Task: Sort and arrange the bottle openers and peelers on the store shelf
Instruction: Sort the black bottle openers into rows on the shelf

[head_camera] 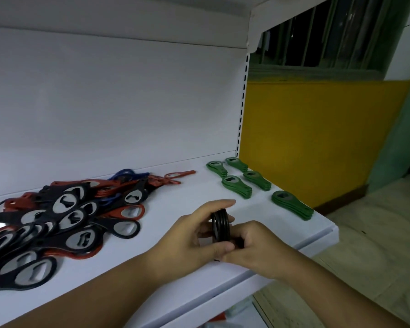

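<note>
Closely together, left hand (189, 235), right hand (253, 249), fingers curled round black opener stack (220, 223), over shelf (175, 204)

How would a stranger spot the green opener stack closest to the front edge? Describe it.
On the white shelf, look at the right end, where five green opener stacks lie. Four cluster toward the back; the front stack lies alone by the near corner.

No writing, label, brand or number can be read: the black bottle openers (220, 227) at the centre, the mixed pile (64, 221) at nine o'clock, the green bottle openers (237, 187) at two o'clock and the white shelf (175, 202) bear no legible marks
</note>
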